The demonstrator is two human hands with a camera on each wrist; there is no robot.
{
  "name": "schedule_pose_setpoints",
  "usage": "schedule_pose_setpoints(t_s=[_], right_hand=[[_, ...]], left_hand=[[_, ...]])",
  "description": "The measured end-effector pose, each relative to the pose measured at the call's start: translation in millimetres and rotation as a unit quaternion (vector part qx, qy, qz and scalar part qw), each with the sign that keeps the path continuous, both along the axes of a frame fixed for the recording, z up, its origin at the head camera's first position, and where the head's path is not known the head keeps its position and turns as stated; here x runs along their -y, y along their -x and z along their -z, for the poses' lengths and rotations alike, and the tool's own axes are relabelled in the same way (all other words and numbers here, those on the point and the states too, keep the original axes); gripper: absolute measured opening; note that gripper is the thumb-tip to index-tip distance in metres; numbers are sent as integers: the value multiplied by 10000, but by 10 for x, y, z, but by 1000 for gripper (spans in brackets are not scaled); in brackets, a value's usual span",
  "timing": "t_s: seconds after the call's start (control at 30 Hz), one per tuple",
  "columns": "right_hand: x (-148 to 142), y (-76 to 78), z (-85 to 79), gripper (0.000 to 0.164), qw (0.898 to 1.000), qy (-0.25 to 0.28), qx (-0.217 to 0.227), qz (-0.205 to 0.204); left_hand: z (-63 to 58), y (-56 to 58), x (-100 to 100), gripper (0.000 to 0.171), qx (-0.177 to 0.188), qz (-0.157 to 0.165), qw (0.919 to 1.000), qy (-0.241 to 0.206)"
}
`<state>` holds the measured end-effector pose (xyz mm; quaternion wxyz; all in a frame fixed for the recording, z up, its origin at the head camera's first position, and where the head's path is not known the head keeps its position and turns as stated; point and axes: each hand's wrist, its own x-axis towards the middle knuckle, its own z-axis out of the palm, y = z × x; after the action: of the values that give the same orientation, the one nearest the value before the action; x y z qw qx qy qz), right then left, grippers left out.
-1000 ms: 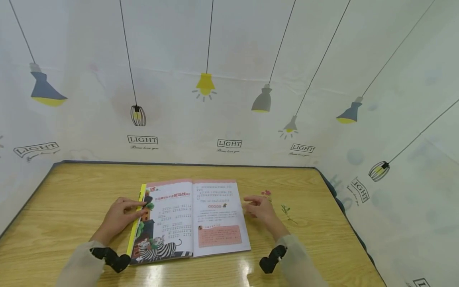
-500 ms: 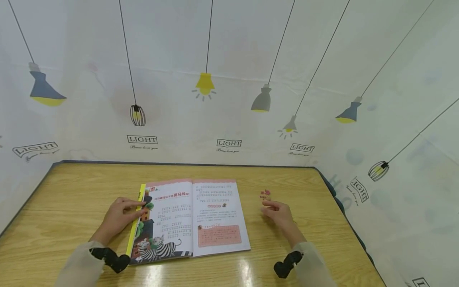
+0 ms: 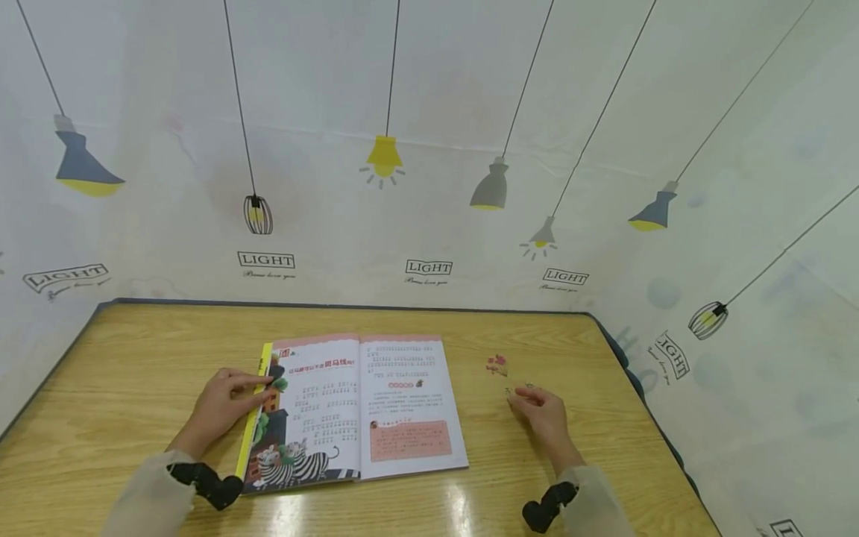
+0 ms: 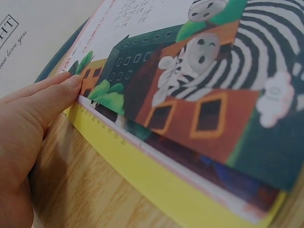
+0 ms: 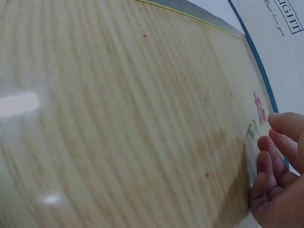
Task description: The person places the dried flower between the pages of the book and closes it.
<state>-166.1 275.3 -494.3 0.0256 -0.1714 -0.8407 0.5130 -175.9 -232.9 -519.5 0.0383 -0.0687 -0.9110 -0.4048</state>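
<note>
My left hand lies at the left side of an open picture book, its fingertips on the left page by the yellow edge strip. The zebra drawings and the page corner show large in the left wrist view. Right of the book, my right hand is low over the table, thumb and forefinger close together at a small green sprig. Its other fingers are curled inward in the right wrist view. Whether those fingertips hold the sprig, I cannot tell. A small pink flower lies just beyond them.
The book lies flat on the wood-grain table, which has a dark edging along its far side. White sheeting printed with hanging lamps rises behind and at both sides. Each wrist carries a black camera mount.
My right hand has moved from beside the book's right page to the right and toward me, uncovering the pink flower and covering most of the green sprig. My left hand has stayed in place.
</note>
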Motion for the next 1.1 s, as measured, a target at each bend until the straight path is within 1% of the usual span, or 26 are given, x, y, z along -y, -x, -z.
schedule_pose_setpoints(t_s=[0.1, 0.23, 0.53, 0.73, 0.87, 1.1], right_hand=[[12, -25, 34, 30, 9998, -150, -45, 127], [47, -57, 73, 27, 9987, -311, -259, 304], [77, -71, 188, 23, 9928, -711, -513, 817], [93, -72, 231, 21, 9901, -961, -574, 852], [109, -87, 215, 21, 9905, -983, -538, 795], [155, -84, 195, 17, 9884, -1083, -608, 870]], left_hand=[[5, -5, 2, 35, -46, -1, 10000, -19], [12, -3, -4, 34, -106, 5, 9999, -24], [13, -5, -6, 34, -139, -25, 9999, -8], [16, -11, 0, 32, -195, -8, 9998, -22], [17, -13, 0, 31, -209, -15, 9998, -35], [21, -17, -6, 33, -231, -22, 9997, 6]])
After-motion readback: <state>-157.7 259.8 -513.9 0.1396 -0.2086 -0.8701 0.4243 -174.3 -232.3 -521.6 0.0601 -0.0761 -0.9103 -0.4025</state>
